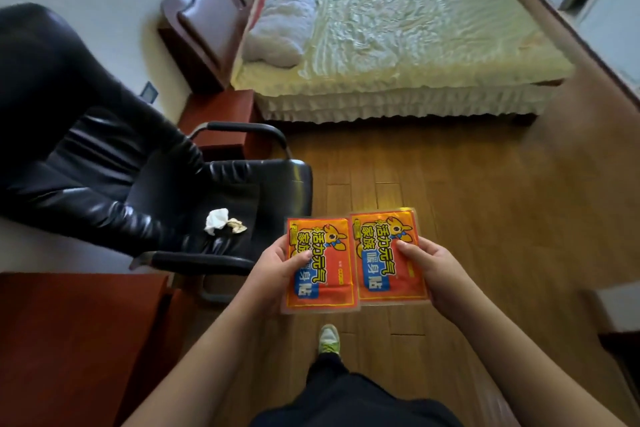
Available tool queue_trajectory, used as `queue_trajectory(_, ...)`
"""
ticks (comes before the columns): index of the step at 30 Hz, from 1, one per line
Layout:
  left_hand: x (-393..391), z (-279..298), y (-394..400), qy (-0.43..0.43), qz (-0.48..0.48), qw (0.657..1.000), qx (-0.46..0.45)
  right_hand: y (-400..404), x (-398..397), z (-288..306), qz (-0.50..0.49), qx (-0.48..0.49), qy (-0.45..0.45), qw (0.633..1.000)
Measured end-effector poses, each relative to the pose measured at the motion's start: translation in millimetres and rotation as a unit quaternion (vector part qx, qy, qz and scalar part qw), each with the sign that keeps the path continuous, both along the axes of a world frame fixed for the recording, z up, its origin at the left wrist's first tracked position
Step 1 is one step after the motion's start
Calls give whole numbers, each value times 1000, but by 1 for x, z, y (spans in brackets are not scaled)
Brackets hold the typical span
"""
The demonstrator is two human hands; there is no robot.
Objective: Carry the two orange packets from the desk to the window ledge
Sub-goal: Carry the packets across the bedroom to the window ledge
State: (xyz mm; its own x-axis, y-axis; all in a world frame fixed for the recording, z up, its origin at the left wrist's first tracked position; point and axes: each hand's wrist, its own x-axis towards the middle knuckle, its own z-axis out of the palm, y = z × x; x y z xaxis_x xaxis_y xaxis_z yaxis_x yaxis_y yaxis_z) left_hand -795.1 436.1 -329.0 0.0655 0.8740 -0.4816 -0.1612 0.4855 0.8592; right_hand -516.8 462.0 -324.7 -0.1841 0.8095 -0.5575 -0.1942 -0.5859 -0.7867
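Ahead, wooden floor (450, 201); bed (398, 45); black chair (104, 149)

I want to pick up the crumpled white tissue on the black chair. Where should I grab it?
Pinch the crumpled tissue from above, at its raised white bunched part. It lies loose on the flat chair seat, so there is no edge to slide under, and the puffed folds give fingers something to close on.

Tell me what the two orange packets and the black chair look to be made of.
Left packet and right packet: glossy printed plastic film or foil, probably; clear sealed borders, a shiny gold top edge on the right one. Each lies in one hand, left hand, right hand. Black chair: leather or imitation, glossy and creased; which, I cannot tell.
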Motion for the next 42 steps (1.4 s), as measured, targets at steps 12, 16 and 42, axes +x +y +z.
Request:
queue_trajectory(12, 39, 6, 180, 16, -160, 987, 8, 85, 37, 5, -134, -3, -9, 991)
queue_trajectory(16, 67, 12, 219, -4, -206, 979, -2, 97, 54, 7, -200, 15, -5, 980)
queue_trajectory(42, 380, 29, 410, 10, -276, 961, -27, 244, 323, 1, -335, 15, 4, 942)
